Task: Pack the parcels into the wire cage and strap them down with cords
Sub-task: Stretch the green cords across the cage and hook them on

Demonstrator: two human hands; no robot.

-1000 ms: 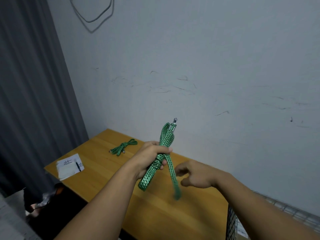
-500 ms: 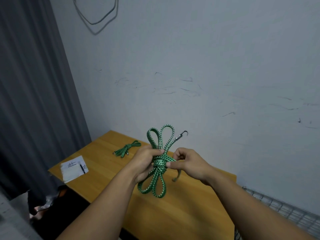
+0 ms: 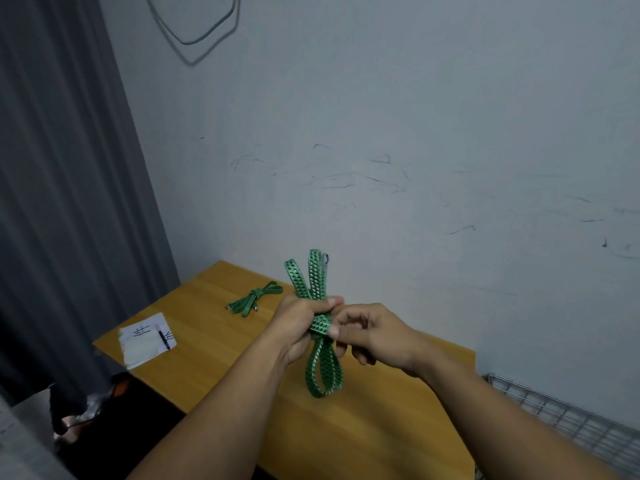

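A bundled green elastic cord [image 3: 320, 370] with a metal hook at its top end is held up over the wooden table [image 3: 214, 372]. My left hand [image 3: 298, 323] grips the bundle at its middle. My right hand [image 3: 370, 334] pinches the wrapped band around that middle. Loops stick out above and hang below my hands. A second green cord [image 3: 256, 299], bundled, lies on the table's far side. The wire cage [image 3: 568, 419] shows at the lower right, only its top rim in view. No parcels are in view.
A white paper sheet [image 3: 145, 339] with a black pen on it lies at the table's left corner. A grey curtain [image 3: 62, 188] hangs on the left. The white wall [image 3: 415, 133] stands close behind the table. Dark items lie on the floor at lower left.
My right hand came in from beside the cord and took hold of the wrap at its middle. The upper loops, spread open half a second ago, now stand closed together.
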